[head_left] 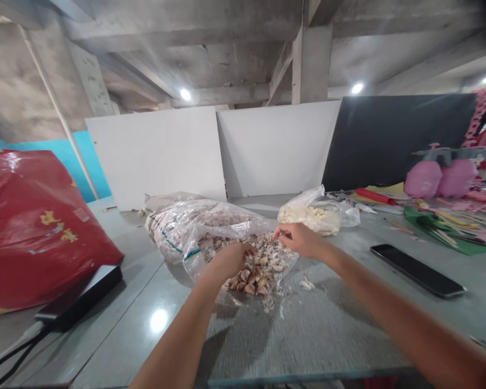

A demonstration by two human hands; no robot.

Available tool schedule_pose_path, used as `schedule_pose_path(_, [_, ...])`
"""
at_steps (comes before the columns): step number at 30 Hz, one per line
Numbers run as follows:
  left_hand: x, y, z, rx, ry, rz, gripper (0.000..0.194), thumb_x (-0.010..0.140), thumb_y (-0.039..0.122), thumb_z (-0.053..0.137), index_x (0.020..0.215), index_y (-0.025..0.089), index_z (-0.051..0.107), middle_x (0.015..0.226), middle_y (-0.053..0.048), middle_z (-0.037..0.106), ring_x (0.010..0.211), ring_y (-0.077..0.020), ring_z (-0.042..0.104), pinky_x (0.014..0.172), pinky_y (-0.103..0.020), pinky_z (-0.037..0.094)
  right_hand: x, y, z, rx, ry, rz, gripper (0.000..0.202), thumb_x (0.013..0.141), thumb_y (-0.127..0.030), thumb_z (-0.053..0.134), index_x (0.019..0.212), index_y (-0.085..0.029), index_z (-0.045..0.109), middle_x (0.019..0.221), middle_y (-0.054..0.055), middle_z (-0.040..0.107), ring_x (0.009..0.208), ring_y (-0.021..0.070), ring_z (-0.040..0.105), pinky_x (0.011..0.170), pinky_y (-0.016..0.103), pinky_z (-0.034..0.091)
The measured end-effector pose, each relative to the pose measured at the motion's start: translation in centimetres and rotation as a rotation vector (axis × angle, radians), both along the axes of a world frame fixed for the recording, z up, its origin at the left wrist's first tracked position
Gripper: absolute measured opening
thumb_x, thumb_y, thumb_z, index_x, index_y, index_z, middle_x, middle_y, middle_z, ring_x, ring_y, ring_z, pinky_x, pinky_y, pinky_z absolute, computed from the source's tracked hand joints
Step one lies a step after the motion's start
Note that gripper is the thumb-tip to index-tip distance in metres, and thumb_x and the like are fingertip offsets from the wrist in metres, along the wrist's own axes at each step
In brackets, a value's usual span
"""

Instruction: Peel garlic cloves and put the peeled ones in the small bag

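A heap of unpeeled garlic cloves (247, 282) and loose papery skins (263, 246) lies in the mouth of a large clear plastic bag (190, 216) on the table. Over the left side of the heap is my left hand (231, 258), its fingers curled down among the skins; the back of the hand hides what they grip, if anything. My right hand (298, 239) hovers at the heap's right edge with thumb and fingers pinched together, and whatever is between them is too small to make out. Just behind it sits a clear bag of pale peeled garlic cloves (316, 215).
A black phone (417, 270) lies at right. Further back are pink spray bottles (423, 178), a red roll (375, 195) and green sheets (449, 235). At left stand a big red bag (44, 227) and a black box with cables (81, 297). White boards (157, 156) line the back.
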State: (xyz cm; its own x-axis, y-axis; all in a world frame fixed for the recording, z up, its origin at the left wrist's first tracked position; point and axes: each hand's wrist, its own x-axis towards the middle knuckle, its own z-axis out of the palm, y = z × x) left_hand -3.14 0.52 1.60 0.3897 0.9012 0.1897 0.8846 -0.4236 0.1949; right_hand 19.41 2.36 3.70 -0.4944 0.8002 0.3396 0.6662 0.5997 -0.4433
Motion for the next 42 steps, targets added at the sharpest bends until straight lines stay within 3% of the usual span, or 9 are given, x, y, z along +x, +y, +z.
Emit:
schedule_pose_path(2, [-0.6, 0.0, 0.5, -0.005, -0.027, 0.006, 0.029, 0.073, 0.014, 0.044, 0.092, 0.020, 0.065, 0.091, -0.006, 0.068, 0.083, -0.0176, 0.061, 0.071, -0.023, 0.043, -1.0, -0.7, -1.1, 0.009, -0.092, 0.070, 0.026, 0.082, -0.025, 0.041, 0.097, -0.020, 0.062, 0.066, 0.000, 0.062, 0.055, 0.0116, 0.052, 0.054, 0.020, 0.033])
schedule_pose_path(6, [-1.4, -0.1, 1.1, -0.068, -0.045, 0.009, 0.020, 0.070, 0.023, 0.052, 0.083, 0.021, 0.067, 0.083, -0.004, 0.068, 0.076, -0.0171, 0.061, 0.061, -0.022, 0.042, -1.8, -0.8, -3.0, 0.096, -0.164, 0.060, 0.024, 0.081, -0.025, 0.045, 0.094, -0.020, 0.063, 0.089, 0.005, 0.065, 0.079, 0.0158, 0.057, 0.067, 0.023, 0.036])
schedule_pose_path(11, [-1.4, 0.1, 0.4, -0.238, 0.030, -0.026, 0.026, 0.059, 0.021, 0.060, 0.083, 0.023, 0.070, 0.078, -0.003, 0.069, 0.069, -0.0178, 0.061, 0.053, -0.021, 0.039, -1.7, -0.6, -4.1, 0.091, -0.252, 0.110, 0.025, 0.079, -0.018, 0.044, 0.096, -0.020, 0.063, 0.100, 0.007, 0.062, 0.091, 0.0179, 0.057, 0.077, 0.025, 0.037])
schedule_pose_path(17, [-1.3, 0.7, -0.8, -0.292, 0.011, -0.096, 0.034, 0.057, 0.016, 0.058, 0.087, 0.026, 0.070, 0.080, -0.001, 0.070, 0.073, -0.0176, 0.062, 0.054, -0.020, 0.040, -1.3, -0.5, -4.6, 0.044, -0.375, 0.109, 0.025, 0.075, -0.017, 0.049, 0.097, -0.018, 0.061, 0.094, 0.008, 0.064, 0.085, 0.0187, 0.058, 0.069, 0.023, 0.038])
schedule_pose_path(24, [-1.0, 0.0, -0.2, -0.288, 0.012, -0.126, 0.035, 0.057, 0.013, 0.055, 0.088, 0.023, 0.067, 0.081, -0.001, 0.069, 0.071, -0.0170, 0.061, 0.053, -0.020, 0.040, -1.5, -0.7, -4.6, 0.052, -0.416, 0.003, 0.017, 0.077, -0.027, 0.051, 0.089, -0.018, 0.061, 0.084, 0.006, 0.066, 0.071, 0.0159, 0.058, 0.056, 0.021, 0.033])
schedule_pose_path(30, [-0.4, -0.2, 0.6, -0.152, -0.013, -0.065, 0.032, 0.065, 0.013, 0.051, 0.092, 0.021, 0.065, 0.089, -0.003, 0.068, 0.082, -0.0186, 0.060, 0.069, -0.024, 0.043, -1.9, -1.0, -4.9, 0.059, -0.446, -0.017, 0.021, 0.079, -0.036, 0.049, 0.086, -0.019, 0.061, 0.083, 0.007, 0.066, 0.073, 0.0179, 0.059, 0.055, 0.023, 0.031])
schedule_pose_path(34, [-0.1, -0.3, 0.7, -0.052, -0.054, -0.110, 0.025, 0.073, 0.019, 0.049, 0.093, 0.021, 0.063, 0.090, -0.004, 0.067, 0.083, -0.0187, 0.060, 0.072, -0.025, 0.043, -2.4, -0.9, -5.1, 0.102, -0.445, -0.009, 0.019, 0.079, -0.031, 0.048, 0.084, -0.018, 0.061, 0.086, 0.008, 0.065, 0.076, 0.0188, 0.060, 0.058, 0.023, 0.032])
schedule_pose_path(42, [2.0, -0.3, -0.7, 0.120, -0.131, -0.148, 0.025, 0.077, 0.027, 0.051, 0.100, 0.022, 0.058, 0.100, -0.005, 0.063, 0.085, -0.0188, 0.058, 0.074, -0.026, 0.043, -2.7, -1.2, -4.6, 0.141, -0.329, -0.114, 0.028, 0.086, -0.034, 0.038, 0.098, -0.017, 0.057, 0.094, 0.010, 0.065, 0.083, 0.0221, 0.061, 0.063, 0.026, 0.034])
